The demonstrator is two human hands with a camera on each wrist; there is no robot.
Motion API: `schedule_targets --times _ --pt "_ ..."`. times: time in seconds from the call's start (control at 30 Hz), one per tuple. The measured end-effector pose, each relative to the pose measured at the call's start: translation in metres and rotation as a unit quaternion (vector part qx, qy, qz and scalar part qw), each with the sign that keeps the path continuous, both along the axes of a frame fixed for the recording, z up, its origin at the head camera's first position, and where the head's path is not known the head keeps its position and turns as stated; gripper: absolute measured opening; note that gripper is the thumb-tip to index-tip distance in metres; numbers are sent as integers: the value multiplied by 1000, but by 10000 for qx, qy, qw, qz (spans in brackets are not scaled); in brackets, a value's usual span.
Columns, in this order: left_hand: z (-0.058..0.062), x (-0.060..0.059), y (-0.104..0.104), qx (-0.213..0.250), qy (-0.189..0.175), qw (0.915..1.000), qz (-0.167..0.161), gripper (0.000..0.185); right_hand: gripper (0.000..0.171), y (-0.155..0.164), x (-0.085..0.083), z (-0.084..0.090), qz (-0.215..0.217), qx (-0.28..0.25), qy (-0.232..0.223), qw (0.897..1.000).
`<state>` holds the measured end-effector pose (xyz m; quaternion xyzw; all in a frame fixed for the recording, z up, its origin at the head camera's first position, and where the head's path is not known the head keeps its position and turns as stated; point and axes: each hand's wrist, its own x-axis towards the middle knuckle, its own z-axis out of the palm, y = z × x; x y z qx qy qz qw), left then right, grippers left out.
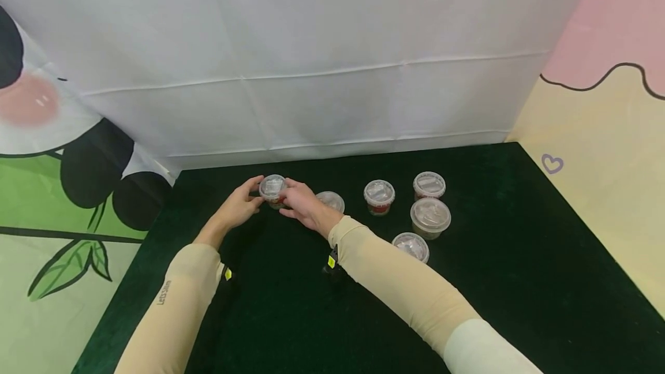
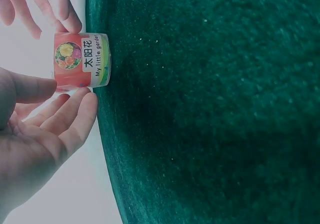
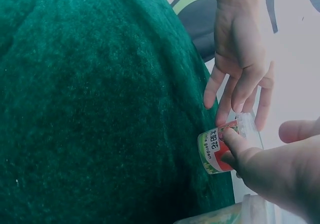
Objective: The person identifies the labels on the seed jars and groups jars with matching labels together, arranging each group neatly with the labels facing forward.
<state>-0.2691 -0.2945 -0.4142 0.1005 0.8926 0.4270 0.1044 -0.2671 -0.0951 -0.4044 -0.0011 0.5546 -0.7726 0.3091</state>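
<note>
Fingers of both hands meet on one small cup (image 1: 272, 190) at the far left of the green cloth (image 1: 291, 316): the right hand (image 1: 303, 205) pinches its red label, while the left hand (image 1: 238, 206) touches it with nearly straight fingers. It looks like a placing or steadying step, so the next move calls for a gentle grip. Round, clear-lidded plastic, it stands on plush, fuzzy pile.

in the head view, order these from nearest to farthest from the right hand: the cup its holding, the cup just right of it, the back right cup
1. Held cup, between the right hand and left hand.
2. Neighbouring cup, just behind the right wrist.
3. Back right cup, far right near the backdrop.
</note>
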Motion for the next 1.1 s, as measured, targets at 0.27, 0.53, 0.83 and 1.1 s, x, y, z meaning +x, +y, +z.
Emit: schedule_targets --times 0.27,0.53,0.83,1.1 --pt "1 2 -2 35 -73 10000 17 60 59 -3 1 0 -27 45 91 9999" --pt "-1 2 -3 143 -102 9998 -27 59 60 -2 2 0 30 130 166 9998" --pt "-2 4 -4 131 -109 9998 -60 59 60 -1 2 0 -67 84 93 9999" --pt "0 6 -4 17 -197 9998 19 60 59 0 3 1 -61 110 122 9998"
